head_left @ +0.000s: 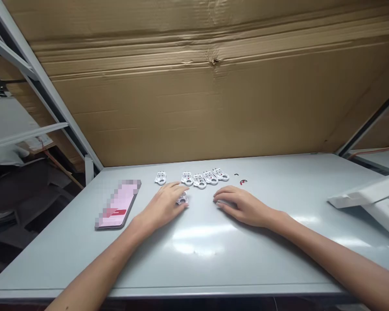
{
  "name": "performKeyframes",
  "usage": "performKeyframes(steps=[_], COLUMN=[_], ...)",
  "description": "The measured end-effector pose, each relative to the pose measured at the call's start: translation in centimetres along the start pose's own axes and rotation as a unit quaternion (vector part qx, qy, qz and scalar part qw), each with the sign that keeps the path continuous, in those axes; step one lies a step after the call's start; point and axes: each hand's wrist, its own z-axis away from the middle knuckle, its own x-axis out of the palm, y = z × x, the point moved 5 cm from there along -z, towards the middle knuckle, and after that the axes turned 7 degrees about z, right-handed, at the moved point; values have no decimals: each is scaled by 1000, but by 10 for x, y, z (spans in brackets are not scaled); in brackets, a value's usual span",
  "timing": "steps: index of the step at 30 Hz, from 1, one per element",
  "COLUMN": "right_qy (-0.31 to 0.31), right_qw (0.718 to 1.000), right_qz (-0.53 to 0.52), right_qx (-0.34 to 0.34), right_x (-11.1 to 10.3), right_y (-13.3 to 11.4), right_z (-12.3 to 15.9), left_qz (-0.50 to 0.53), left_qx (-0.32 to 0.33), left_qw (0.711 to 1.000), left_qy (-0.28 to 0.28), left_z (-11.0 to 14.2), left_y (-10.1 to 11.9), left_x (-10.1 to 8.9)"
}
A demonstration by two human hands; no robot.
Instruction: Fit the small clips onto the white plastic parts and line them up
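Observation:
My left hand [167,202] rests on the table with a small white plastic part [183,199] between thumb and fingers, its left side hidden by the hand. This part has a round hole at one end. Slightly bent and apart, the fingers of my right hand [243,205] touch the bare tabletop and hold nothing. Beyond both hands lie several similar white parts, among them a rightmost one [221,174], a middle one [199,181] and a lone one [161,178] at the left. Their prongs point away from me.
A phone [121,203] with a pink screen lies left of my left hand. Small red and black pieces [243,182] lie beyond my right hand. White foam-like pieces [372,196] stand at the right. Cardboard [214,108] walls off the back of the grey table [194,276].

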Motion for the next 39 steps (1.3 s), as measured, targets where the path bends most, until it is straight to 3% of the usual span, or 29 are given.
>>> performKeyframes(steps=[3, 5, 9, 16, 32, 39], right_qy=[-4, -9, -7, 6, -14, -10], right_qw=[1000, 1000, 1000, 1000, 998, 997], right_qz=[15, 12, -7, 6, 58, 81], right_qx=[9, 13, 20, 21, 6, -11], right_x=[-1, -3, -4, -2, 2, 3], right_y=[4, 5, 5, 7, 6, 8], right_z=[1, 1, 0, 1, 2, 2], left_qz=[-24, -48, -85, -67, -64, -60], left_qx=[-64, -66, -45, -86, -120, -82], left_qw=[998, 997, 995, 994, 991, 995], left_qy=[1, 4, 27, -31, -12, -19], left_z=[0, -1, 4, 21, -4, -10], left_y=[-22, -25, -13, -11, -24, -16], left_x=[-3, -2, 3, 17, 12, 19])
